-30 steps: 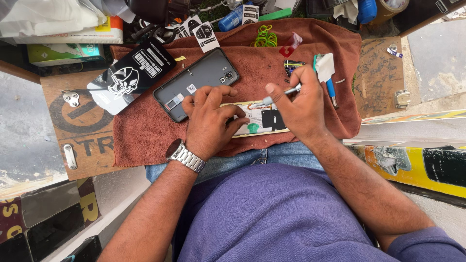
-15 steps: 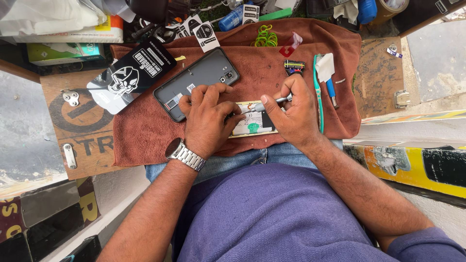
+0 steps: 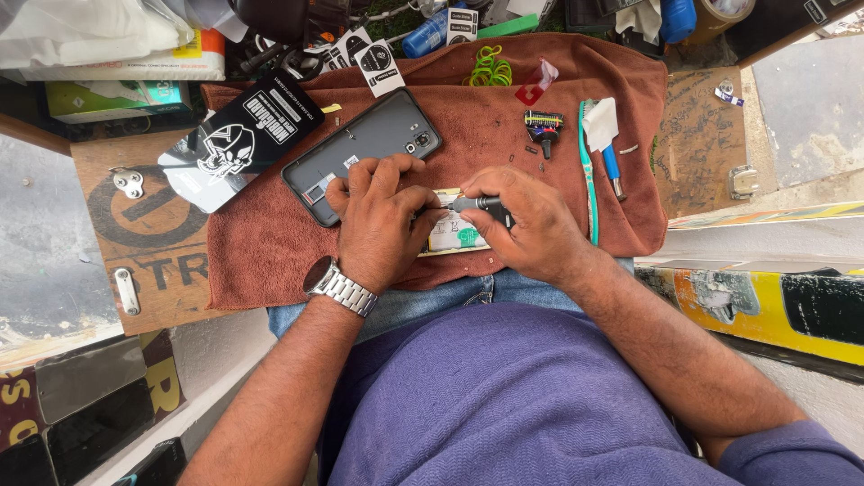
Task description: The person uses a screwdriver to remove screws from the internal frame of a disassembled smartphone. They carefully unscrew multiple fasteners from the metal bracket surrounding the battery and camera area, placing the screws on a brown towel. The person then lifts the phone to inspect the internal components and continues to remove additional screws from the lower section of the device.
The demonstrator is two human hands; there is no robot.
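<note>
An opened phone body (image 3: 450,236) with a pale battery and green label lies on a brown towel (image 3: 504,135), mostly hidden under both hands. My left hand (image 3: 382,220), with a metal watch on the wrist, presses down on its left end. My right hand (image 3: 531,225) grips a small dark screwdriver (image 3: 475,204) whose tip points left at the phone near my left fingers. A grey phone back cover (image 3: 364,153) lies just beyond my left hand.
A black printed packet (image 3: 238,144) lies at the towel's left. Green rubber bands (image 3: 489,67), a small bit holder (image 3: 544,126), a teal pry tool (image 3: 589,175) and a blue-handled tool (image 3: 612,166) lie on the towel's far right. Clutter lines the back edge.
My right hand came down from the towel's right side with the screwdriver and now holds it over the phone body, close to my left hand. The left hand stayed in place.
</note>
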